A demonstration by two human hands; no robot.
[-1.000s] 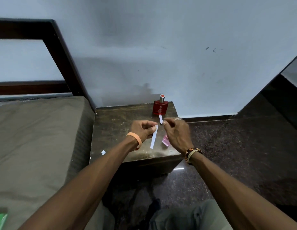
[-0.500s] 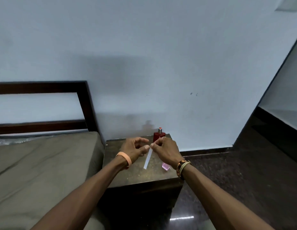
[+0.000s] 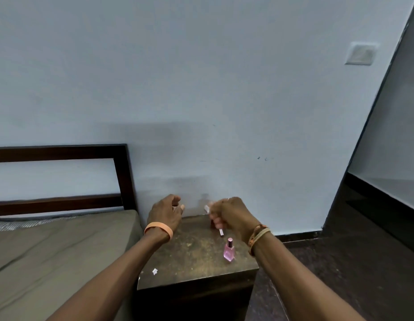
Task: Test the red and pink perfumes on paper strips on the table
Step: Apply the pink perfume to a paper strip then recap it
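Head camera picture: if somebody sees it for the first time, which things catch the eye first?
Probably the two raised hands: the right hand pinches a white paper strip, while the left hand is open and empty. Next, the pink perfume bottle stands upright near the right front of the dark table, beside the bed.

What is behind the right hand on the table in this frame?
The right hand, holding a paper strip, covers the table's back corner. No red bottle shows there; only the pink perfume bottle stands in view.
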